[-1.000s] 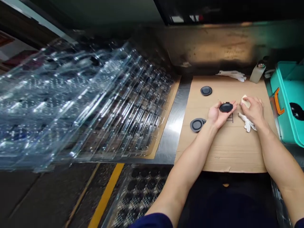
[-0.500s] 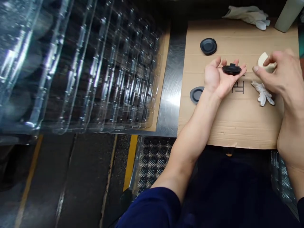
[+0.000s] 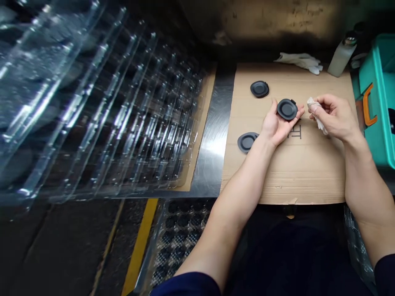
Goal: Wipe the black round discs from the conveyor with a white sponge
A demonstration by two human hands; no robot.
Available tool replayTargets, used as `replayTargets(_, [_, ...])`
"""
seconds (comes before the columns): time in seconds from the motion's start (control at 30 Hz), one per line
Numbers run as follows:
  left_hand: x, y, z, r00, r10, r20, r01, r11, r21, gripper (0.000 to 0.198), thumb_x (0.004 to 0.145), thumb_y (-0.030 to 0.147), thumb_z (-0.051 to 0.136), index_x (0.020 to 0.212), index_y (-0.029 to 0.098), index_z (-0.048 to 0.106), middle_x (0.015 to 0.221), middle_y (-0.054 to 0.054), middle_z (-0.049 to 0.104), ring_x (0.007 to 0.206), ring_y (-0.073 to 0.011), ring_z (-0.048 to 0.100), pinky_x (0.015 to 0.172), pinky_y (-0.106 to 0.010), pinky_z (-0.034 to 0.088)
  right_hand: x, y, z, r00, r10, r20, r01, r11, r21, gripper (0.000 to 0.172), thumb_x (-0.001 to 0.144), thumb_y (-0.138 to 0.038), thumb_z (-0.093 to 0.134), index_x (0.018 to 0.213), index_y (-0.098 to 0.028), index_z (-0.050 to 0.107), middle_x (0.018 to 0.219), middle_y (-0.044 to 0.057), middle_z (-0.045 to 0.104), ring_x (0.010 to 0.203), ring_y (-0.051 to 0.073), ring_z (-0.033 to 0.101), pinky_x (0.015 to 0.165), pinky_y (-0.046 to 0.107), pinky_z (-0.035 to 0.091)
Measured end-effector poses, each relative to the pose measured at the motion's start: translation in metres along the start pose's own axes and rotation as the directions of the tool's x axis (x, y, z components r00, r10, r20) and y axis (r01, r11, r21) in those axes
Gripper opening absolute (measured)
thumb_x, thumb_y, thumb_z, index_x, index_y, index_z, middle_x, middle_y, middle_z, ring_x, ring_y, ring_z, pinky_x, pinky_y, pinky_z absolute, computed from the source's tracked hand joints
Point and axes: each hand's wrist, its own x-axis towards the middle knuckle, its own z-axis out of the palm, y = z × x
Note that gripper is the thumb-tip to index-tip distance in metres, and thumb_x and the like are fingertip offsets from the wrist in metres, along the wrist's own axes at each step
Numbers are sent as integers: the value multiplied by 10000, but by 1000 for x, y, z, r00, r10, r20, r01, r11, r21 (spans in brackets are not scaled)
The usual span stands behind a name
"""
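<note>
My left hand [image 3: 275,125] is palm up over the cardboard, with a black oval plastic cap [image 3: 286,109] resting on its fingers. The cap's dished face is turned up and a small tab shows on its rim. Just to the right, my right hand [image 3: 336,117] pinches a crumpled white cloth [image 3: 317,114], held apart from the cap. Another black cap [image 3: 259,89] lies on the cardboard beyond my left hand. A dark grey oval piece [image 3: 247,142] lies nearer, partly covered by my left wrist.
The cardboard sheet [image 3: 296,176] covers the metal bench [image 3: 210,152]. Stacked clear plastic trays [image 3: 123,111] fill the left. At the back are a white glove [image 3: 299,61] and a pale bottle [image 3: 342,56]. A teal box [image 3: 378,82] with an orange latch stands right.
The cap on my left hand has tilted so its face shows. My right hand has closed on the white cloth; the small white glove seen on the cardboard no longer lies there. The view has shifted.
</note>
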Motion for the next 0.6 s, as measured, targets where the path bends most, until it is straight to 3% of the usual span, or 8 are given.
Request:
replayTargets(0.1, [-3, -3, 7, 999, -31, 9, 31, 1000, -1, 469, 1066, 528, 461, 1235, 120, 620, 1315, -187, 665, 1264, -323, 679, 914, -388, 657, -1, 0, 1, 999, -27, -35, 25, 997, -76, 384, 952, -577, 668, 951, -195, 709, 786, 29, 697, 693, 156, 626, 619, 280, 489])
replayTargets(0.2, [-3, -8, 8, 999, -9, 42, 6, 998, 66, 398, 1081, 456, 439, 1105, 119, 650, 1169, -164, 728, 1141, -258, 735, 879, -332, 651, -4, 3, 3, 990, -101, -103, 66, 952, -298, 289, 983, -473, 614, 944, -203, 709, 846, 48, 707, 761, 186, 629, 695, 311, 488])
replayTargets(0.37, [2, -26, 5, 996, 83, -21, -74, 952, 296, 491, 1067, 508, 373, 931, 123, 646, 889, -123, 753, 814, -198, 748, 627, -257, 588, -5, 16, 14, 981, -188, -44, 128, 804, -580, 203, 978, -344, 521, 953, -211, 672, 938, 97, 704, 867, 245, 636, 788, 355, 483])
replayTargets(0.47, [5, -37, 1, 962, 270, -40, -215, 840, 498, 489, 1023, 573, 461, 822, 157, 623, 723, -54, 690, 689, -169, 693, 592, -244, 534, -5, 23, 21, 986, -166, -1, 126, 756, -642, 230, 986, -333, 492, 1018, -202, 678, 984, 116, 707, 882, 254, 638, 792, 352, 476])
replayTargets(0.6, [9, -45, -7, 907, 417, 62, -332, 617, 714, 509, 1006, 588, 495, 709, 181, 566, 651, -17, 613, 675, -146, 619, 623, -237, 482, -7, 24, 26, 995, -99, -11, 58, 672, -738, 238, 974, -312, 490, 995, -197, 698, 990, 117, 712, 868, 259, 634, 745, 347, 438])
